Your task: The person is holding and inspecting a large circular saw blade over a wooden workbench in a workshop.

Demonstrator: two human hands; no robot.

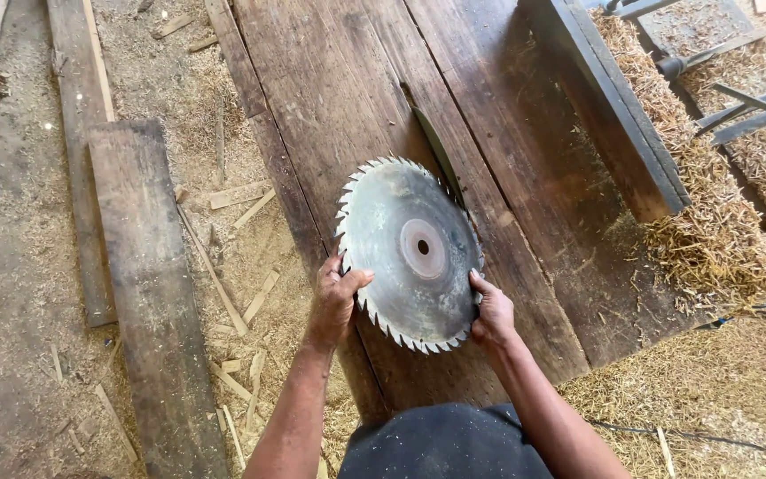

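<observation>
A large round circular saw blade (410, 251), dull grey with pointed teeth and a centre hole, is held over a dark wooden table top (339, 80). My left hand (337, 297) grips its lower left edge. My right hand (491, 310) grips its lower right edge. Just behind the blade, a second blade's edge (436, 151) rises from a slot in the table.
A dark wooden fence bar (609, 98) lies across the table at the upper right, with wood shavings (711, 231) heaped beside it. Planks (148, 284) and offcuts lie on the sawdust floor to the left. A cable (693, 433) runs at the lower right.
</observation>
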